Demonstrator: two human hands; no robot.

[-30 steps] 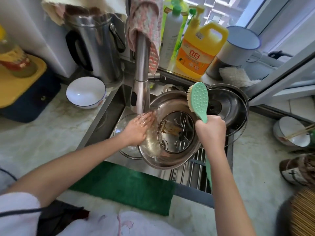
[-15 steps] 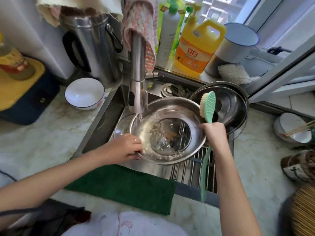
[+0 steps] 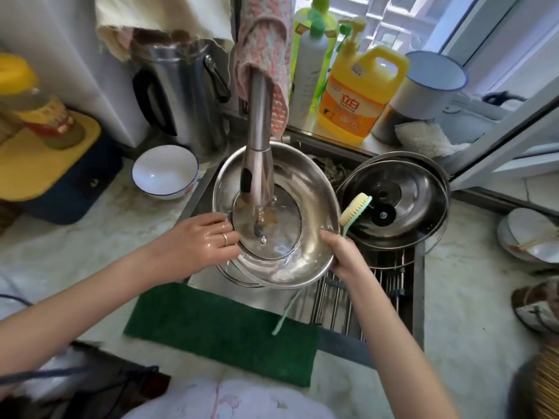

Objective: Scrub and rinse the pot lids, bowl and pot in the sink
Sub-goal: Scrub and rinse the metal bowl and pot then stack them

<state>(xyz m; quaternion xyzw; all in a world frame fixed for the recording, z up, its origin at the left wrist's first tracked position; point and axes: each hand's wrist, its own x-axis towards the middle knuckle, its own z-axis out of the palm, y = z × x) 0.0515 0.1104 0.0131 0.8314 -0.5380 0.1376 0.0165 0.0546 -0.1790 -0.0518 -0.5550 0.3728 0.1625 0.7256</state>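
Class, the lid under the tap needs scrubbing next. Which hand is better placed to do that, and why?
The right hand: it grips the brush, whose head sits right beside the lid. The left hand holds the lid's left edge and can steady it.

Wet gloss, matt nap
Round polished steel lid [image 3: 314,189] gleams wet; dark green cloth mat [image 3: 223,328] looks matt, fuzzy; pale marbled stone counter [image 3: 90,252] smooth.
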